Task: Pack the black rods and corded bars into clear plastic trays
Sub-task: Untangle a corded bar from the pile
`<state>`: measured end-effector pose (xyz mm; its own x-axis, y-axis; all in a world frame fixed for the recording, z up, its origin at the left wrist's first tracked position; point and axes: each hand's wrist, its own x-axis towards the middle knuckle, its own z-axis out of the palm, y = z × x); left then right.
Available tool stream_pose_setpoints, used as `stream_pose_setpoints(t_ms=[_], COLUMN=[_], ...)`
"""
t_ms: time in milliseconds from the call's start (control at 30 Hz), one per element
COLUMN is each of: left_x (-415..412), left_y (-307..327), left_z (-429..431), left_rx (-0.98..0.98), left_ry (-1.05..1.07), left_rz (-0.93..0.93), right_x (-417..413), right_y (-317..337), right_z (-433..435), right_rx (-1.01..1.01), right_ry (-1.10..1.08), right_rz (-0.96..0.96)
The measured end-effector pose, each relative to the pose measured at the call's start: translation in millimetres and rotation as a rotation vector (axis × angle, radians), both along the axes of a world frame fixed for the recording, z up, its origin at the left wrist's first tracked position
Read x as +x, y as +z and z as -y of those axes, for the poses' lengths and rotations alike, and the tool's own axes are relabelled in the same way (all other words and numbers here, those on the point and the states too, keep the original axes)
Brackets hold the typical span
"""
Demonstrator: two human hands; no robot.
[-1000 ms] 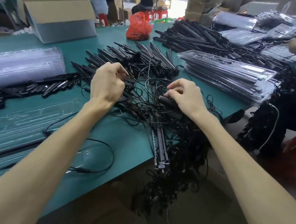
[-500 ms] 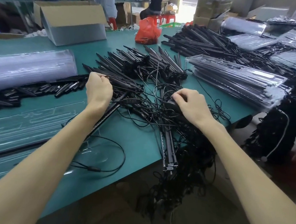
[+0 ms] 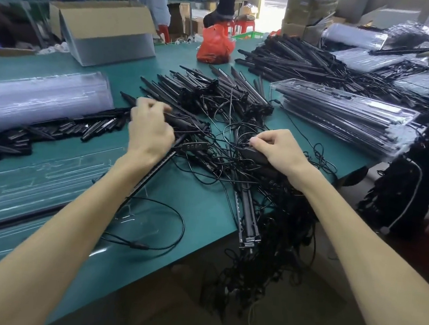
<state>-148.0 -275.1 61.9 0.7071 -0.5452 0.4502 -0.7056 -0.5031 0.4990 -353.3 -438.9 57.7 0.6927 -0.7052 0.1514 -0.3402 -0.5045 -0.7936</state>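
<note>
A tangle of black corded bars (image 3: pixel 234 164) lies on the green table (image 3: pixel 202 214) in front of me, its cords spilling over the near edge. My left hand (image 3: pixel 149 131) grips a long black bar (image 3: pixel 151 177) that slants toward me over a clear plastic tray (image 3: pixel 34 183). My right hand (image 3: pixel 278 149) is curled over a black piece in the tangle and pinches a cord. A heap of black rods (image 3: pixel 207 92) sits just behind the hands. Short black rods (image 3: pixel 52 129) lie in a row to the left.
A roll of clear sheet (image 3: pixel 37 98) lies at the left. Filled clear trays (image 3: pixel 345 118) are stacked at the right, more rods (image 3: pixel 298 60) behind them. An open cardboard box (image 3: pixel 102 31) and a red bag (image 3: pixel 215 46) stand at the back. People work at far tables.
My left hand has drawn back to the left and toward me, pulling a long black bar out of the tangle. The right hand stays on the tangle.
</note>
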Motion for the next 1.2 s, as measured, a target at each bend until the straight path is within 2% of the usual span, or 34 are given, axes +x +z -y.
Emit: stream_pose_setpoints(t_ms=[67,133,300,400,467,533,633,767,933,1100,1200], left_x=[-11.4,-26.3,-51.6,-51.3,-49.6,-50.2,-52.5,-50.8,-53.9,-49.6,-40.7], left_y=[-2.3,-5.1,-17.0,-17.5,-18.5,-21.6,-22.5,-17.1,-19.4,-21.8,-18.2], left_z=[6.8,17.7,41.8,45.7,43.6,42.5,45.2,46.3,45.7,43.1,36.0], left_rx=[0.103,0.209,0.263,0.160,0.119,0.059,-0.044,-0.068,-0.077,0.039,-0.027], left_ry=[-0.183,-0.309,-0.456,-0.547,-0.584,-0.614,-0.582,-0.554,-0.451,-0.385,-0.321], left_rz=[0.211,0.253,0.189,0.021,-0.008,-0.009,-0.059,-0.126,-0.176,-0.057,-0.070], right_x=[0.4,0.2,1.4,2.2,3.8,7.3,15.1,20.8,21.4,15.6,11.8], right_y=[-0.6,0.3,6.0,8.4,6.8,3.2,1.1,3.4,3.2,1.4,2.6], right_z=[0.4,1.2,2.6,5.3,6.1,7.1,8.4,8.3,3.6,0.6,0.9], right_rx=[0.064,0.112,0.140,0.164,0.199,0.147,0.083,0.105,-0.021,0.076,0.120], right_ry=[-0.012,-0.014,-0.041,-0.061,-0.066,-0.084,-0.082,-0.022,0.122,0.148,0.119], right_rz=[0.046,0.113,0.226,0.270,0.280,0.206,0.062,-0.019,-0.122,-0.042,0.010])
